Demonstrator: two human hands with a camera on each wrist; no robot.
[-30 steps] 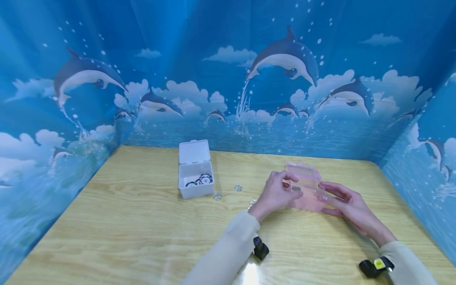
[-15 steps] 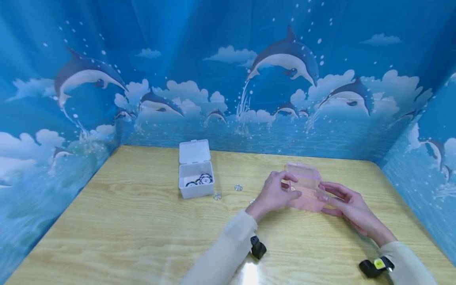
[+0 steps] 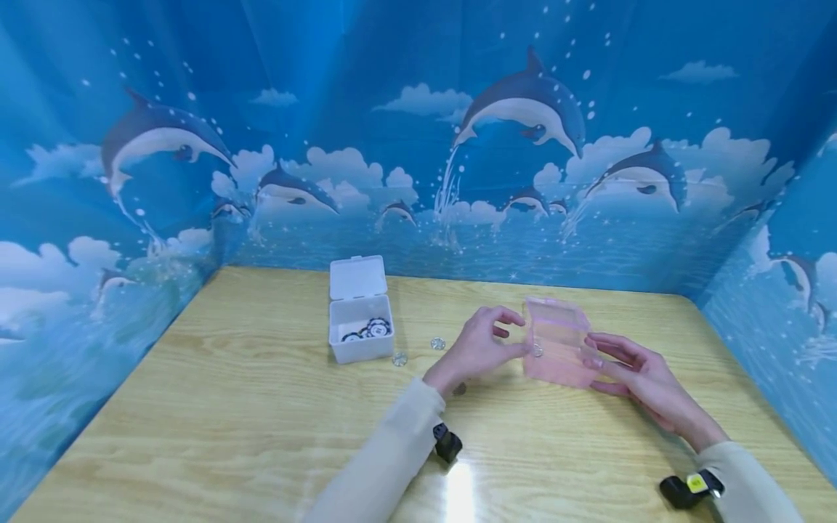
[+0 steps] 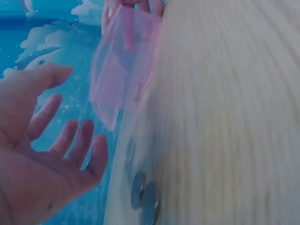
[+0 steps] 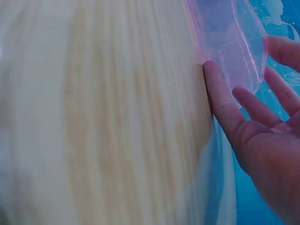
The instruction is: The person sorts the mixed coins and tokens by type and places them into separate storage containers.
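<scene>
Left hand [image 3: 480,345] pulls back leftward now, out from over the pink box [image 3: 559,345], its fingers loose and holding nothing! The silvery disc [image 3: 537,350] it covered half a second ago shows clearly within the box's left side. Right hand [image 3: 631,370] hasn't budged, gripping the box's right end on the desk [image 3: 261,407]. Further left stands the white box [image 3: 362,350], lid up, black-and-white chips [image 3: 376,328] inside; two more discs [image 3: 437,343] lie near it, and the left wrist partly blocks another [image 3: 460,389].
</scene>
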